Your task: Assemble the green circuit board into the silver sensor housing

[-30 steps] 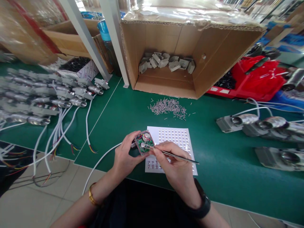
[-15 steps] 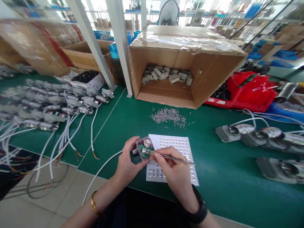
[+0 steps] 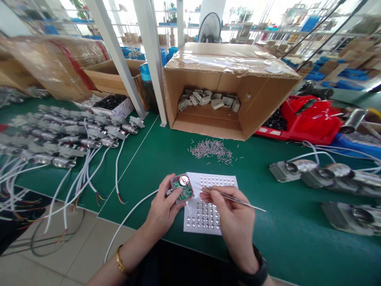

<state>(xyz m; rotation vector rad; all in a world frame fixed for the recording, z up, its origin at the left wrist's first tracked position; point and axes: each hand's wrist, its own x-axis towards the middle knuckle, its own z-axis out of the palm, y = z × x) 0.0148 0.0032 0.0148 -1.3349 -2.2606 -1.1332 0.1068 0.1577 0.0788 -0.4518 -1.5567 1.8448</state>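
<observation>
Green circuit-board module gripped in left hand; right hand pinching tweezers, tips apart from it, over dotted sheet.

Bare forearms, a gold bangle on the left wrist, a black watch on the right.

Green bench mat, tiled floor, white posts, bright shelving w/ fan behind.

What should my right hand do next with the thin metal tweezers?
Probably lower the thin metal tweezers to the white sheet of small shiny discs and pick one: their tips look empty, hovering beside the green round circuit board in the left hand.
</observation>
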